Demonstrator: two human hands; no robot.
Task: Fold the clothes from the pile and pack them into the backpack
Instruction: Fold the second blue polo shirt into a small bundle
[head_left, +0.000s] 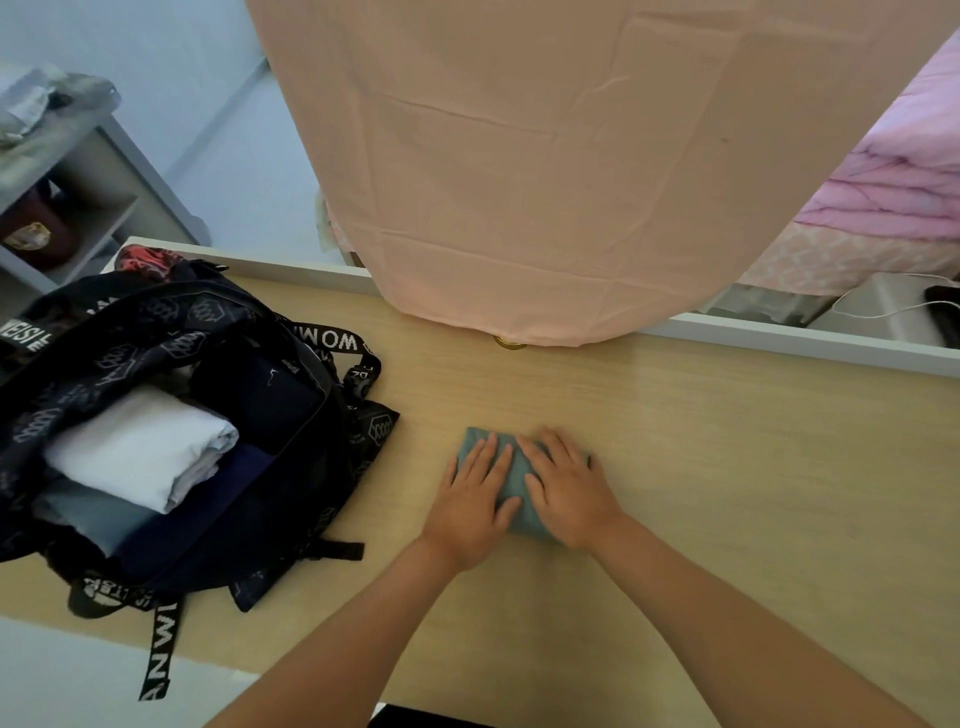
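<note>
Your left hand (475, 499) and right hand (566, 493) lie flat, side by side, with the fingers straight and slightly spread. Both palms press down on a small folded grey-green cloth (514, 467). Neither hand curls round it. The thumbs nearly meet over its middle, and only a strip of fabric between your hands and its far left corner show. The cloth rests on the pale wood-grain tabletop (727, 467), near the middle and a little toward you.

To your left, well apart from the cloth, the black backpack with white printed logos (156, 322) lies on the same table with its main compartment unzipped and gaping upward. Inside it sit a folded white garment (140, 452), a folded dark navy garment (260, 395) beyond that, and a folded grey-blue garment (98, 519) at the near end. A black strap with white lettering (161, 654) trails off the near table edge.

At the far edge of the table, a broad sheet of peach-coloured fabric (545, 182) hangs down, its lower hem touching the tabletop. Just under that hem a small gold-coloured round object (509, 342) peeks out. To the far right lies a folded pink quilt (904, 182). To the far left stands a grey open shelf unit (119, 171).
</note>
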